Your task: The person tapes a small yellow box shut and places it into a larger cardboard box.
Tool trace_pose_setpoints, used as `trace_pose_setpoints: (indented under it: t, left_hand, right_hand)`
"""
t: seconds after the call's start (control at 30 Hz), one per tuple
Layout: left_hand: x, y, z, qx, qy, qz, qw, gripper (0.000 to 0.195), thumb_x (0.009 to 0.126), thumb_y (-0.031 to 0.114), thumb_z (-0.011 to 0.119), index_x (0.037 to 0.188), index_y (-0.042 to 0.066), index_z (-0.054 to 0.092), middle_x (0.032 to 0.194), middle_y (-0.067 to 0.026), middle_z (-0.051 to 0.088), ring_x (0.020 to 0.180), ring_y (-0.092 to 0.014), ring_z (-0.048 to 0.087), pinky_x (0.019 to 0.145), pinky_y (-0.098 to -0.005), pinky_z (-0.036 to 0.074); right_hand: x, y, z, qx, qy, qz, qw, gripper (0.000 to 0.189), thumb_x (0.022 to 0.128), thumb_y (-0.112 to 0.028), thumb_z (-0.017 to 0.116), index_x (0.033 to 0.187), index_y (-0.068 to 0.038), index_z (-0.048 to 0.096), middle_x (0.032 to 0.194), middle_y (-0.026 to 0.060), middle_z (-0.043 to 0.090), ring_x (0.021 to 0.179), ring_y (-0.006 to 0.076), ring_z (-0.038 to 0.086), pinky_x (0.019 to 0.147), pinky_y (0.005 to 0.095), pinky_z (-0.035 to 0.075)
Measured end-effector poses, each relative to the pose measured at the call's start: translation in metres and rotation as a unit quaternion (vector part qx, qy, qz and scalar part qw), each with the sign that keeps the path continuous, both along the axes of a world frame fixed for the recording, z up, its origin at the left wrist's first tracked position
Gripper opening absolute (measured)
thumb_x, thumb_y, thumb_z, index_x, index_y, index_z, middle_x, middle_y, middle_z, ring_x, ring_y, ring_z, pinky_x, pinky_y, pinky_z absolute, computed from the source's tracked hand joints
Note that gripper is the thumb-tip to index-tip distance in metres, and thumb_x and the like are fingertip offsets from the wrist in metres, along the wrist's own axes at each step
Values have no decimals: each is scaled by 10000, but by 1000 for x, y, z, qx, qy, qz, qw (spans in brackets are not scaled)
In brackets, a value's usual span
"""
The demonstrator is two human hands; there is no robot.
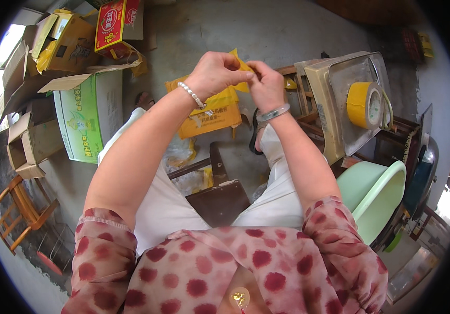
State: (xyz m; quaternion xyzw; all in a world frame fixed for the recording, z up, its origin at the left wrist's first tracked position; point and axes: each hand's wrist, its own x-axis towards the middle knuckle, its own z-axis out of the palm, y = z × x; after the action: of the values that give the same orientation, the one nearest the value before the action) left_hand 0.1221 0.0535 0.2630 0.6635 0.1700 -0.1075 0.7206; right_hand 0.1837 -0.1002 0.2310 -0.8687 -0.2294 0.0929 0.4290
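My left hand (215,74), with a beaded bracelet at the wrist, and my right hand (266,88), with a bangle, meet in front of me. Between their fingertips they pinch a piece of yellow adhesive tape (242,86), partly hidden by the fingers. Below the hands a yellow-orange cardboard carton (211,121) with printing sits low, between and beyond my knees. Yellow tape covers part of its top. My left forearm and hand hide some of the carton.
At right, a roll of yellow tape (360,105) rests on a metal tray (336,78), above a light green plastic basin (366,188). Leftward stand a green-and-white carton (81,121), a red carton (111,29), open brown boxes (34,147) and a wooden chair (26,208).
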Motion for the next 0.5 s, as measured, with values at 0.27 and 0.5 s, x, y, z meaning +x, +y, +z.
trace_pose_setpoints:
  t: [0.27,0.5]
  left_hand:
    - [-3,12,-1,189,-148,2,971,443,761,31,656,1191,35,548,1088,-76,604,977,-162,571,883,-285,452]
    - [-3,-3,-2,394,-322,0,861,406,723,44,624,1125,81,583,1165,-108,580,1091,-278,538,993,-384,358]
  right_hand:
    - [44,-28,24,291,343,-39,892,153,832,-70,591,962,-28,658,871,39,667,714,126,620,645,261,491]
    - [49,-35,43,370,354,105,853,145,817,-39,609,952,-24,659,885,49,659,776,125,613,701,255,476]
